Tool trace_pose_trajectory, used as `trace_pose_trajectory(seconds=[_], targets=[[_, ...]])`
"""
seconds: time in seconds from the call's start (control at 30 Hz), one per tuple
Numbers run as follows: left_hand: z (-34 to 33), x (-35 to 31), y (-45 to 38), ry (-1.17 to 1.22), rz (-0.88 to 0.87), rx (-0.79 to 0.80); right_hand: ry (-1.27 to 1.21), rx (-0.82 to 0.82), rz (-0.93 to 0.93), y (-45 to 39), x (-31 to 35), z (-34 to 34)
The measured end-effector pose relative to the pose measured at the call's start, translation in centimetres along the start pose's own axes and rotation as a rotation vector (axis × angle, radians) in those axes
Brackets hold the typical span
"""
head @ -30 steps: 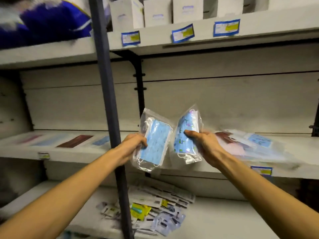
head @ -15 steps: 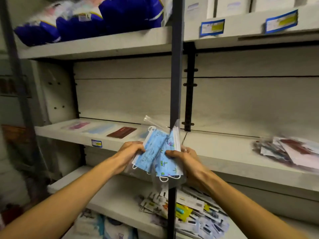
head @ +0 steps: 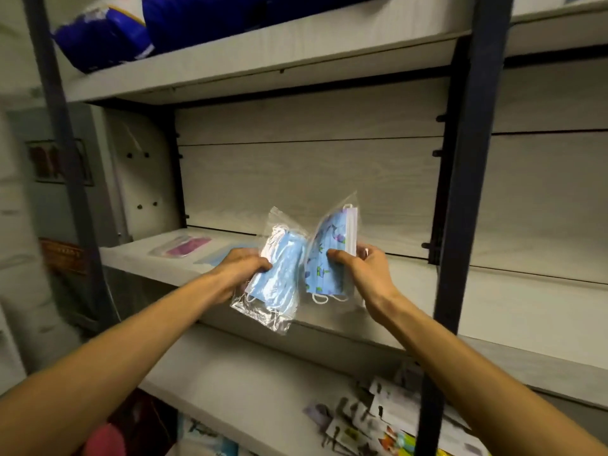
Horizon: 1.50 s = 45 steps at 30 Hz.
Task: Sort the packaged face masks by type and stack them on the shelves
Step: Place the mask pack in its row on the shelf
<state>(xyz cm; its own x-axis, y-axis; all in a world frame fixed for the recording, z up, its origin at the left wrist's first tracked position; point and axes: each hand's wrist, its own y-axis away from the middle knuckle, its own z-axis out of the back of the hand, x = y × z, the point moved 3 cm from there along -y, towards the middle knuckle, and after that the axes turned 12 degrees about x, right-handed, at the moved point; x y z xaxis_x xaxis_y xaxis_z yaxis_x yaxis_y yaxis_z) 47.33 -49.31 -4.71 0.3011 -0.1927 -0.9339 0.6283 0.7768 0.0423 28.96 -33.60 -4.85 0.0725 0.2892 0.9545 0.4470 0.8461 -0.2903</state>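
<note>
1. Over the middle shelf (head: 329,327) is where both packs are right now, held in the air just in front of its edge. The left hand (head: 238,269) pinches the plain blue mask pack (head: 274,284), and the right hand (head: 360,269) has thumb in front and fingers curled behind the printed blue mask pack (head: 325,261). So both hands are full and nothing is set down yet.

2. My read is that this is the compare-and-decide bit. The two packs are touching or very nearly so at their inner edges, fanned apart like an open book, which is a decent way to check plain against printed.

3. Match before you drop. Further left on that shelf there's a pink mask pack (head: 186,250) lying flat, and a light blue pack (head: 214,258) next to it, partly hidden by the left hand. The plain one probably belongs on that blue spot, but I can't tell for sure from here.

4. The printed one looks like its own type, so I'd give it a separate spot on the bare shelf to the right.

5. Put them down one at a time and lay each flat. Those clear bags look slippery, so square up the edges or the stack will slide.

6. Watch the dark upright post (head: 460,225) on the right when reaching across.
</note>
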Motion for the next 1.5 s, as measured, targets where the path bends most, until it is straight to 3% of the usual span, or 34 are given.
trace_pose_trajectory(seconds=[0.2, 0.37, 0.67, 0.83, 1.2, 1.27, 1.37, 1.43, 1.5], targets=[[1.9, 0.4, -4.8, -0.007, -0.032, 0.048, -0.012, -0.238, -0.027, -4.2, -1.7, 0.7], [1.3, 0.1, -8.4, 0.133, -0.055, 0.104, 0.08, -0.408, -0.037, -5.6, -2.9, 2.5], [1.4, -1.0, -13.5, 0.084, -0.147, 0.219, 0.066, -0.591, -0.061, -6.4, -2.9, 4.3], [1.7, -2.2, -16.0, 0.147, -0.19, 0.274, -0.061, -0.711, -0.079, -6.1, -1.3, 5.2], [2.9, -1.4, -18.6, 0.426, -0.155, 0.251, 0.092, -0.646, -0.239, -5.1, -3.0, 5.3], [3.2, -1.1, -18.6, 0.445, -0.128, 0.27, 0.221, -0.59, -0.255, -5.2, -3.2, 4.9], [3.4, -0.2, -18.7, 0.425, -0.102, 0.346, 0.724, -0.506, -0.406, -5.1, -3.9, 3.8], [3.7, 0.4, -18.7, 0.392, -0.1, 0.397, 1.09, -0.553, -0.535, -5.0, -4.0, 2.9], [4.1, 0.8, -18.7, 0.37, -0.11, 0.453, 1.253, -0.567, -0.509, -5.2, -4.1, 2.1]])
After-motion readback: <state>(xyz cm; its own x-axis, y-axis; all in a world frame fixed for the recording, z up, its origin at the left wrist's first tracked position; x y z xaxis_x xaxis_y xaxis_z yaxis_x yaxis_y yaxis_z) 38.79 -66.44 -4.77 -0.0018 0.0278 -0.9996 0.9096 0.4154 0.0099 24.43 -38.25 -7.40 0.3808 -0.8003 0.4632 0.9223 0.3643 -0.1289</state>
